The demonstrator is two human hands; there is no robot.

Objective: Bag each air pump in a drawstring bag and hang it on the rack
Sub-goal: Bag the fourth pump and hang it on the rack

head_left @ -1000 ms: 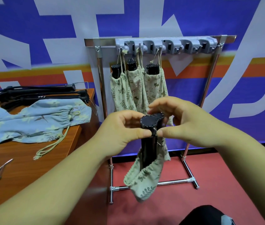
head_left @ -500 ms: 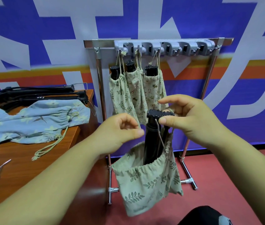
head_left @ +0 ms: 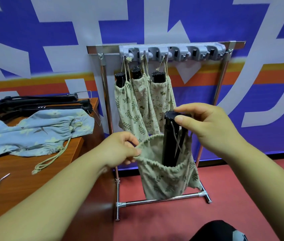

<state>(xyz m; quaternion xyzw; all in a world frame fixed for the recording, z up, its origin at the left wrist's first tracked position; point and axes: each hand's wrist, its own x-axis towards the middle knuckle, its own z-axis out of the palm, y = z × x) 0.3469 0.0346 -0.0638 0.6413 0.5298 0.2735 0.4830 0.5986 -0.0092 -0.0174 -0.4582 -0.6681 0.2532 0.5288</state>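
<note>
Three bagged pumps are hanging side by side from the left hooks of the rack, each one showing its black top above the gathered cloth. The hooks to their right are carrying nothing. One more air pump is standing upright inside the leaf-printed drawstring bag, which is being held in the air in front of the rack. Its upper part is sticking out and the mouth of the bag is gaping wide.

The left hand is pinching the rim of the bag with curled fingers. The right hand is gripping the ribbed cap of the pump between thumb and fingers, and a cord is running down from there. So, as I judge, this bag is waiting for its cord to be pulled tight, and after that for a free hook.

On the bench more black pumps and a blue bag are lying, not yet put together.
</note>
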